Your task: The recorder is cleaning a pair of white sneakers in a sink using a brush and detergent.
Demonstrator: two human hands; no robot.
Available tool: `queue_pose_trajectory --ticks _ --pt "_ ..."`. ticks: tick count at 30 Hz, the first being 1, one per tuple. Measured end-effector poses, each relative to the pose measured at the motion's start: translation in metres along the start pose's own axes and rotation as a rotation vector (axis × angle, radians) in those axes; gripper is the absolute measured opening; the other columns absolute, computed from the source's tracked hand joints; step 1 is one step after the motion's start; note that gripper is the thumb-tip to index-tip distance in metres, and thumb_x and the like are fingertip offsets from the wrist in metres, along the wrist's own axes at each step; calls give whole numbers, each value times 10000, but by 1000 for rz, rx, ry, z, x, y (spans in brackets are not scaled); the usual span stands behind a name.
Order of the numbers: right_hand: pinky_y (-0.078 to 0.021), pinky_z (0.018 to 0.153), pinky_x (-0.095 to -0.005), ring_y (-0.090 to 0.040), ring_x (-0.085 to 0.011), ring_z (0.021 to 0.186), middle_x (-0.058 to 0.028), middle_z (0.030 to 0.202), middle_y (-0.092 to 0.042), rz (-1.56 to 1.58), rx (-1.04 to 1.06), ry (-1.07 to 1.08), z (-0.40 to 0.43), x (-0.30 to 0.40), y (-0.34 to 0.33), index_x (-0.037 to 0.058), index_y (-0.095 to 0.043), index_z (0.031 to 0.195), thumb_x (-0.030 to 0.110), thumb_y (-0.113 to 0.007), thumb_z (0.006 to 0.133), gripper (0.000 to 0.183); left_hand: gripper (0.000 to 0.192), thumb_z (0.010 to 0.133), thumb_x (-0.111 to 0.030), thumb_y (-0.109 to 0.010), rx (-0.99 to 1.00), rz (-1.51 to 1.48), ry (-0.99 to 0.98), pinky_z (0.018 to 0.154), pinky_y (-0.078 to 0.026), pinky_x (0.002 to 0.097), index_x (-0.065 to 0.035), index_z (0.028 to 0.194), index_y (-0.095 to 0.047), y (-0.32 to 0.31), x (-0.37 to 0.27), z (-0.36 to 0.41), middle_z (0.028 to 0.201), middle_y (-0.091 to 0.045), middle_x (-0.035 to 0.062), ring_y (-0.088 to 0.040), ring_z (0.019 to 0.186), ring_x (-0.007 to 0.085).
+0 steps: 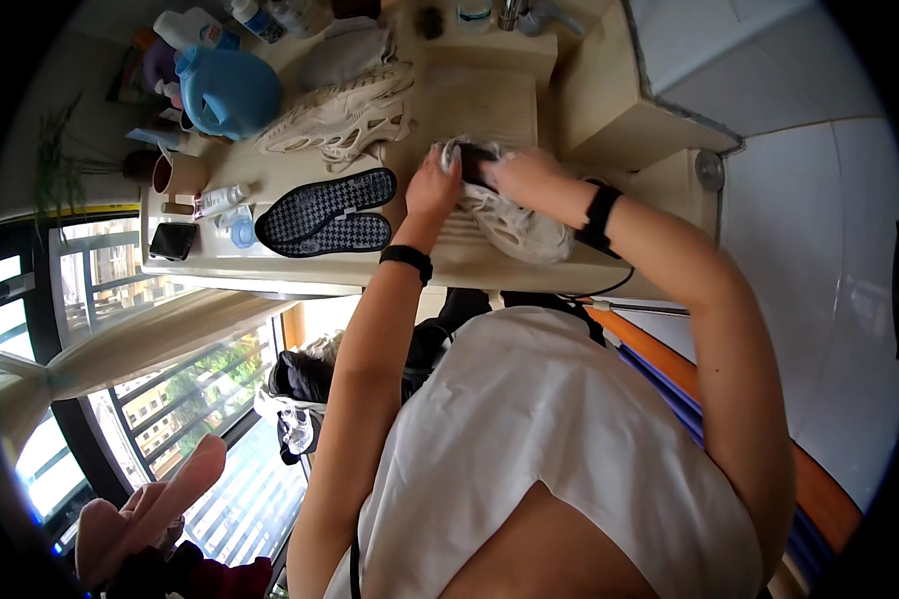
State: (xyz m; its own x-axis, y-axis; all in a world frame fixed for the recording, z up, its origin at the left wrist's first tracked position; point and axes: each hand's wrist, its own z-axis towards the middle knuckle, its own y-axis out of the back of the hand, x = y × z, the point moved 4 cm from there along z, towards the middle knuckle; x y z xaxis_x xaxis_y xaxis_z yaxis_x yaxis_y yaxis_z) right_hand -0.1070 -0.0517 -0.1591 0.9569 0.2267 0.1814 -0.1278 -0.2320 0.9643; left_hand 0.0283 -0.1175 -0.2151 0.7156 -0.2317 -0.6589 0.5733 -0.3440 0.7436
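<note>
A cream sneaker [524, 228] lies over the ribbed washboard of the sink counter, its toe towards me. My left hand [434, 186] grips the collar of this shoe on its left side. My right hand [524, 178] is at the shoe's opening, its fingers partly hidden near the dark inner lining; whether they pinch something is unclear. Left of my hands, two dark patterned insoles [322, 213] lie partly overlapped on the counter. Behind them rests another cream sneaker [344, 120] on its side, beside a grey cloth [344, 56].
A blue jug-shaped bottle [228, 93], a mug [180, 174], a white tube [221, 200], a blue-tinted plastic item [241, 230] and a phone [173, 241] stand or lie at the left. A faucet [511, 13] is at the back. Tiled wall [794, 224] bounds the right.
</note>
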Motion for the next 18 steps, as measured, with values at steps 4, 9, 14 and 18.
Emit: queue_pose_trajectory --ticks 4,9,14,18 --pt "-489 631 -416 -625 -300 744 -133 805 -641 3 207 56 -11 0 15 100 -666 832 262 -502 815 231 536 863 -427 -424 29 -9 95 895 -413 391 -29 1223 -444 0 -9 -2 1189 -503 205 -494 1073 349" --pt "-491 638 -403 -625 -283 760 -96 807 -648 13 13 -32 12 3 -1 144 -655 847 227 -532 781 163 535 860 -418 -428 34 39 39 889 -417 396 -38 1235 -437 -3 -5 0 1198 -501 199 -497 1073 343" --pt "-495 600 -381 -638 -267 717 -105 753 -655 -298 150 59 10 -1 5 82 -678 734 142 -551 699 145 527 853 -410 -439 69 4 63 881 -422 404 -50 1237 -437 -2 -3 0 1204 -497 197 -496 1074 347" --pt "-488 578 -368 -635 -262 711 -82 749 -656 -220 160 144 10 -2 5 119 -680 735 156 -569 692 124 514 853 -397 -440 75 -10 88 879 -421 407 -54 1235 -437 -2 -4 -2 1204 -496 197 -492 1075 353"
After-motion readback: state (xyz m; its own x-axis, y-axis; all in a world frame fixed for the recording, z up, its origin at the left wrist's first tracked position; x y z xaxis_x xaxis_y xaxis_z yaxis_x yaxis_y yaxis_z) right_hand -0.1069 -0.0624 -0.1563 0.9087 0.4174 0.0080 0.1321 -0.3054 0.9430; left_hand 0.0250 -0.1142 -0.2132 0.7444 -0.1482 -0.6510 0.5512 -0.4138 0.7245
